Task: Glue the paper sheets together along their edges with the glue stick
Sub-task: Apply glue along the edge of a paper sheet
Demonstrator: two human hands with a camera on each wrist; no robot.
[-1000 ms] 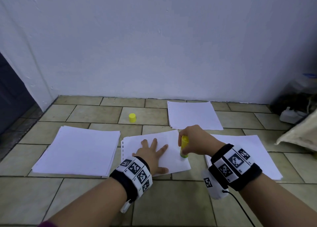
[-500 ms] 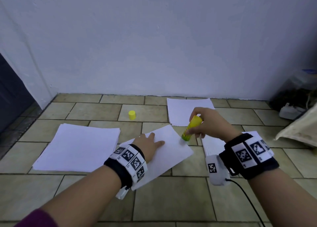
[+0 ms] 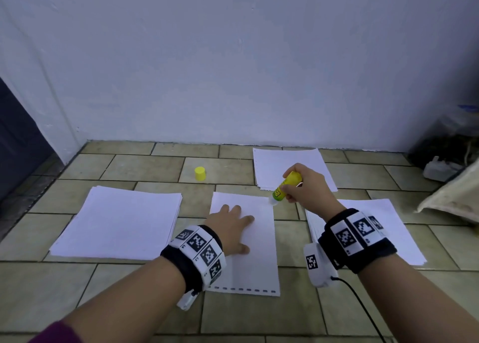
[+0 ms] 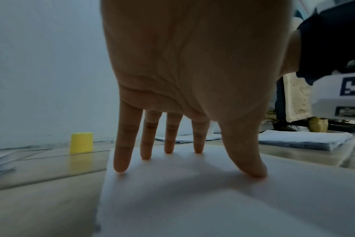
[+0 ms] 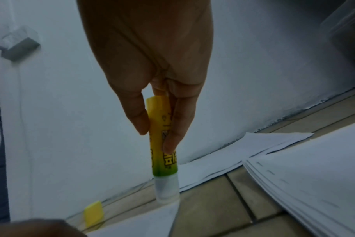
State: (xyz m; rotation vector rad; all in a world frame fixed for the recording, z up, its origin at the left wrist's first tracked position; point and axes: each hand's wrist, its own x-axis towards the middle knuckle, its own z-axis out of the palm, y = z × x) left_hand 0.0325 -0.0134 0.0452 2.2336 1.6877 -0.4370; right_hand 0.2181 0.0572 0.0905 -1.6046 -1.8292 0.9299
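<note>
A white paper sheet (image 3: 255, 252) lies lengthwise on the tiled floor in front of me, a dashed line along its near edge. My left hand (image 3: 232, 226) presses flat on it with fingers spread; the left wrist view shows the fingertips (image 4: 120, 168) on the sheet (image 4: 213, 208). My right hand (image 3: 303, 187) pinches a yellow-green glue stick (image 3: 286, 186), tilted, with its clear tip at the sheet's far right corner. In the right wrist view the glue stick (image 5: 162, 149) touches that corner (image 5: 172, 208).
A thick paper stack (image 3: 119, 221) lies to the left, another stack (image 3: 388, 228) to the right, and loose sheets (image 3: 285, 163) near the wall. The yellow cap (image 3: 200, 173) stands on a tile. Bags and clutter (image 3: 445, 166) fill the right corner.
The sheet has turned from lying crosswise to lying lengthwise under my left hand. My right hand has moved the glue stick from the sheet's near right edge up to its far right corner.
</note>
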